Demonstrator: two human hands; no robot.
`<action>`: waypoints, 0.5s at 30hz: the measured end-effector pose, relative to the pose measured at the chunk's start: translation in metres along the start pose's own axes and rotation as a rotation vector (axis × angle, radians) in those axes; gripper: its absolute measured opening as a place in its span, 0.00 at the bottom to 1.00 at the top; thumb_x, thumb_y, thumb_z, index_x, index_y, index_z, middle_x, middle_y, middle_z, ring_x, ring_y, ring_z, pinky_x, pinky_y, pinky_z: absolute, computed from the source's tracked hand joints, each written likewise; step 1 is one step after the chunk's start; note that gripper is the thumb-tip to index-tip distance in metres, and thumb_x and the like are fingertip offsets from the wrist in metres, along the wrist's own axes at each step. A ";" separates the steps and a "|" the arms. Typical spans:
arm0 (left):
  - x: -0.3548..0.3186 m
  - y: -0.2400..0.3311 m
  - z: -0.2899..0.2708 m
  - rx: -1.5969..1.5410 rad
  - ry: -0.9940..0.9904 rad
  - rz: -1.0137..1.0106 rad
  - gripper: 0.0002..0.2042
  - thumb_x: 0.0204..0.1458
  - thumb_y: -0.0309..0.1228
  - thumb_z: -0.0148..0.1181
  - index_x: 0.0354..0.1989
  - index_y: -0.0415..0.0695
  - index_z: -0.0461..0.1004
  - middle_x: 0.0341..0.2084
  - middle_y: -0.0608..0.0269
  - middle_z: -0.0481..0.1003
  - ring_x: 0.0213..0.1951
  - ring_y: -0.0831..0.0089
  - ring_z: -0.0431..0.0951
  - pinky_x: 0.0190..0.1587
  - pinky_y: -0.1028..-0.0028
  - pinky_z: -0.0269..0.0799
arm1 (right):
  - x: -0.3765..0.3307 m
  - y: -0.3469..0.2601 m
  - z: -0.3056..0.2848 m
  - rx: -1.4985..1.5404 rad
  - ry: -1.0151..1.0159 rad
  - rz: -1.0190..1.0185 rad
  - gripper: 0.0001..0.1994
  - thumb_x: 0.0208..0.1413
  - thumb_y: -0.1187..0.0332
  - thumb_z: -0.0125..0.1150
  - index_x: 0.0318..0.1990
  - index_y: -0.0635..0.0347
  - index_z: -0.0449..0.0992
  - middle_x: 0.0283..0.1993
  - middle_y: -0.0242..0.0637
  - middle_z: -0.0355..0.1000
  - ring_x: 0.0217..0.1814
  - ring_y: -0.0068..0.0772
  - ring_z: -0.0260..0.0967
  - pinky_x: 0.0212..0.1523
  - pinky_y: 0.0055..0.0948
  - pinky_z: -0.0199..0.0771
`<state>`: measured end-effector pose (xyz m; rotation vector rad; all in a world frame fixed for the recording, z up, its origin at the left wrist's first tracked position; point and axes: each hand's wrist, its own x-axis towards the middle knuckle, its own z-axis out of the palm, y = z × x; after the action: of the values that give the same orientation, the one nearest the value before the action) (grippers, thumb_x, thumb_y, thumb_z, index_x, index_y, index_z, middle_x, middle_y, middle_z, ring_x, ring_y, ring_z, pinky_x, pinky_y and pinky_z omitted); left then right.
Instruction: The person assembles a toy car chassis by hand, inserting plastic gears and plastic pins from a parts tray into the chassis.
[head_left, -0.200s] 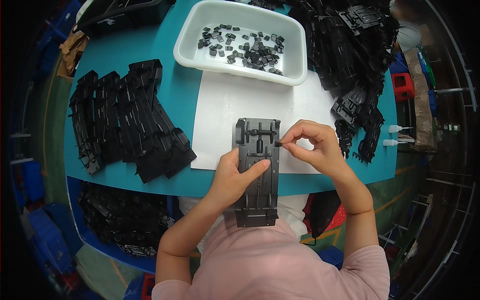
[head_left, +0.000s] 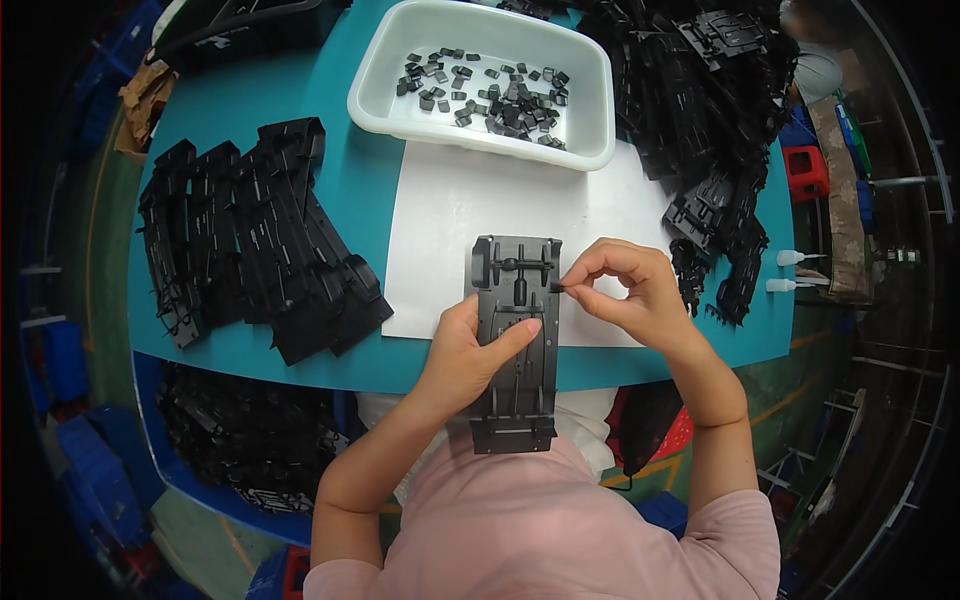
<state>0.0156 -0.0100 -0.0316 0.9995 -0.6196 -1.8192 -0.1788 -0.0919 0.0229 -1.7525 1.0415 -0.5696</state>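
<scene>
A long black plastic toy-car chassis (head_left: 517,385) lies tilted over the table's front edge, its far part above a white sheet (head_left: 440,220). My left hand (head_left: 474,352) grips it from the left side, thumb across its top face. At the chassis's right edge, my right hand (head_left: 625,290) pinches a small black plastic piece (head_left: 558,288) between thumb and forefinger, against that edge. Most of the piece is hidden by the fingertips. Beyond the sheet stands a white tub (head_left: 480,145) with many small black plastic pieces (head_left: 515,110) in it.
Several black chassis (head_left: 265,235) lie overlapped on the teal table (head_left: 345,200) at left. More black parts (head_left: 690,110) are heaped at right, near two small white-tipped bottles (head_left: 785,285). A blue crate (head_left: 170,465) of black parts sits below the table's left front edge.
</scene>
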 end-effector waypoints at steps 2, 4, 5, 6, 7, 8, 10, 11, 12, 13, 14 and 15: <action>0.000 0.000 0.000 -0.004 0.001 -0.008 0.10 0.54 0.25 0.62 0.43 0.37 0.72 0.34 0.64 0.77 0.34 0.81 0.77 0.38 0.78 0.75 | 0.000 0.000 0.000 -0.012 -0.008 -0.003 0.05 0.46 0.79 0.64 0.32 0.64 0.79 0.32 0.35 0.77 0.32 0.24 0.72 0.37 0.22 0.71; -0.001 -0.001 0.000 0.004 -0.001 0.003 0.10 0.54 0.25 0.62 0.43 0.37 0.72 0.34 0.65 0.77 0.34 0.81 0.77 0.38 0.78 0.74 | 0.001 -0.001 0.000 -0.037 -0.014 -0.018 0.05 0.46 0.79 0.63 0.32 0.64 0.79 0.32 0.35 0.77 0.32 0.25 0.72 0.37 0.23 0.71; -0.001 -0.001 0.000 0.004 -0.001 0.003 0.10 0.54 0.25 0.62 0.43 0.37 0.72 0.34 0.65 0.77 0.34 0.81 0.77 0.38 0.78 0.74 | 0.001 -0.002 0.000 -0.064 -0.020 -0.033 0.05 0.45 0.79 0.63 0.32 0.63 0.79 0.32 0.35 0.77 0.31 0.26 0.72 0.37 0.23 0.71; 0.000 -0.002 0.000 0.003 -0.003 0.008 0.10 0.54 0.25 0.62 0.43 0.37 0.72 0.34 0.65 0.77 0.34 0.81 0.76 0.38 0.78 0.74 | 0.001 -0.003 0.000 -0.064 -0.020 -0.033 0.05 0.45 0.79 0.63 0.32 0.63 0.79 0.32 0.35 0.77 0.31 0.26 0.72 0.37 0.23 0.71; -0.001 -0.003 0.000 0.003 -0.005 0.014 0.10 0.54 0.25 0.62 0.43 0.37 0.72 0.34 0.65 0.77 0.34 0.82 0.76 0.38 0.78 0.74 | 0.001 -0.004 0.000 -0.100 -0.029 -0.059 0.05 0.45 0.79 0.63 0.31 0.63 0.79 0.31 0.35 0.76 0.31 0.27 0.72 0.36 0.24 0.71; -0.001 -0.003 -0.001 0.002 -0.004 0.013 0.10 0.54 0.25 0.62 0.43 0.37 0.72 0.34 0.65 0.77 0.34 0.82 0.76 0.38 0.78 0.74 | 0.001 -0.005 0.000 -0.136 -0.037 -0.086 0.05 0.45 0.79 0.63 0.31 0.63 0.78 0.31 0.36 0.76 0.31 0.28 0.72 0.35 0.25 0.72; -0.001 -0.005 -0.001 0.001 -0.006 0.020 0.10 0.54 0.25 0.62 0.43 0.37 0.72 0.33 0.65 0.76 0.34 0.82 0.76 0.37 0.78 0.74 | 0.002 -0.005 0.002 -0.162 -0.037 -0.111 0.05 0.44 0.80 0.63 0.30 0.64 0.78 0.30 0.35 0.75 0.30 0.26 0.71 0.35 0.23 0.71; -0.001 -0.006 -0.001 0.001 -0.005 0.019 0.10 0.54 0.25 0.62 0.43 0.37 0.72 0.33 0.65 0.76 0.34 0.82 0.76 0.37 0.78 0.74 | 0.002 -0.004 0.003 -0.187 -0.037 -0.137 0.05 0.43 0.81 0.63 0.30 0.64 0.77 0.28 0.34 0.74 0.30 0.24 0.71 0.34 0.21 0.70; 0.000 -0.007 -0.001 0.027 -0.005 0.031 0.10 0.54 0.26 0.62 0.43 0.37 0.72 0.33 0.65 0.76 0.33 0.82 0.76 0.37 0.79 0.74 | 0.004 -0.005 0.003 -0.186 -0.038 -0.136 0.05 0.43 0.81 0.63 0.30 0.64 0.77 0.28 0.34 0.74 0.30 0.24 0.71 0.34 0.21 0.70; 0.000 -0.009 -0.002 0.053 -0.004 0.043 0.10 0.54 0.26 0.62 0.43 0.37 0.72 0.33 0.65 0.76 0.33 0.83 0.75 0.36 0.79 0.74 | 0.005 -0.005 0.003 -0.198 -0.064 -0.131 0.05 0.43 0.82 0.63 0.29 0.64 0.77 0.28 0.34 0.74 0.30 0.24 0.71 0.34 0.21 0.70; 0.000 -0.009 -0.002 0.053 -0.002 0.041 0.10 0.54 0.26 0.62 0.43 0.37 0.72 0.33 0.65 0.76 0.33 0.83 0.75 0.36 0.79 0.74 | 0.007 -0.005 0.002 -0.209 -0.090 -0.125 0.05 0.42 0.82 0.62 0.29 0.64 0.77 0.28 0.34 0.74 0.30 0.25 0.71 0.33 0.22 0.71; 0.000 -0.009 -0.002 0.071 -0.005 0.050 0.10 0.54 0.26 0.63 0.42 0.37 0.72 0.33 0.65 0.76 0.33 0.83 0.75 0.36 0.79 0.74 | 0.008 -0.007 0.002 -0.212 -0.086 -0.126 0.05 0.42 0.82 0.62 0.29 0.64 0.77 0.28 0.34 0.74 0.30 0.25 0.71 0.33 0.22 0.71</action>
<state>0.0125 -0.0064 -0.0393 1.0183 -0.7100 -1.7667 -0.1707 -0.0964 0.0274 -2.0220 0.9638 -0.4700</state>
